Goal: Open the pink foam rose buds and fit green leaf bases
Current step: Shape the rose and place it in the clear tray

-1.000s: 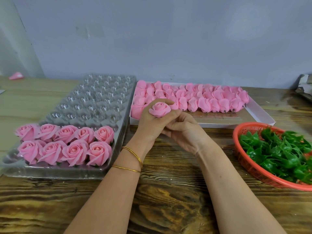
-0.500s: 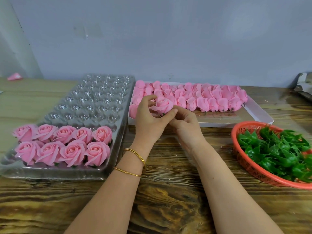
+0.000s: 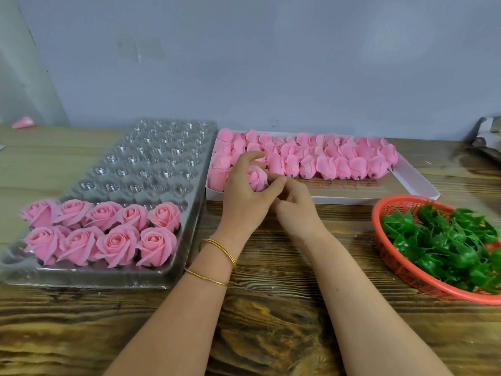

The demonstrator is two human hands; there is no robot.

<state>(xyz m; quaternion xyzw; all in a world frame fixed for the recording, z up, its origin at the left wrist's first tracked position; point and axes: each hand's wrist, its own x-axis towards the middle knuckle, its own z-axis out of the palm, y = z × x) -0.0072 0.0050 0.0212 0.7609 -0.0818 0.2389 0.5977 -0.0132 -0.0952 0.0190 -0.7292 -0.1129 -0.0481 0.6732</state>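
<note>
- Over the bench (image 3: 271,321) centre, just before the white box (image 3: 352,200) at 12 o'clock, the left hand (image 3: 244,196) curls its fingers (image 3: 252,156) round one pink foam rose bud (image 3: 257,177).
- The right hand (image 3: 296,210) pinches the bud's base, at its 4 o'clock side.
- The foam looks feather-light, soft and easily creased, so it is probably best held by the firmer base while the outer petals are peeled gently.
- Green leaf bases (image 3: 447,240) lie in the orange basket (image 3: 377,213) at 3 o'clock.

Forearms angle inward: left grip (image 3: 244,198) curls round the rose bud (image 3: 256,177), right grip (image 3: 294,210) pinches its base with thumb and fingertip — the two touching.
</note>
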